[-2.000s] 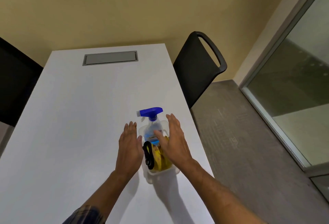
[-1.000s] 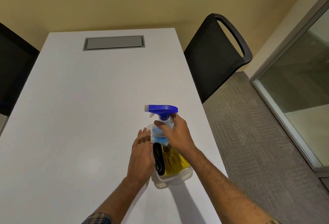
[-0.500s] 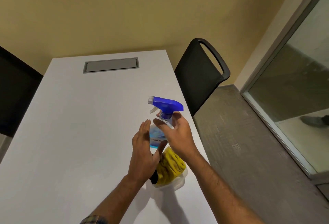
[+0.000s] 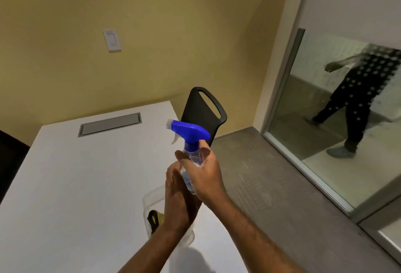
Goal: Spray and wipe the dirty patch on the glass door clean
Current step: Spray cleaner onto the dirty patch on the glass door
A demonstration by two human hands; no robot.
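Note:
My right hand [image 4: 206, 177] grips a clear spray bottle with a blue trigger head [image 4: 188, 132], held up above the table's right edge. Beside it my left hand [image 4: 176, 199] stays flat, fingers straight against the bottle's lower body. Under the hands stands a clear plastic tub [image 4: 152, 199] with a black strap [image 4: 152, 218] and a bit of yellow cloth [image 4: 161, 215] showing; most of the cloth is hidden by my left hand. The glass door [image 4: 338, 134] is at the right. No dirty patch can be made out on it.
The white table [image 4: 76, 186] has a grey cable hatch [image 4: 109, 124] at its far end. A black chair [image 4: 201, 114] stands at the table's right side, another dark chair at the left edge. Grey carpet lies between table and glass. A person walks behind the glass.
My right hand has lifted the spray bottle out of the tub and higher. The left hand stays alongside it. The view has tilted up toward the wall and glass.

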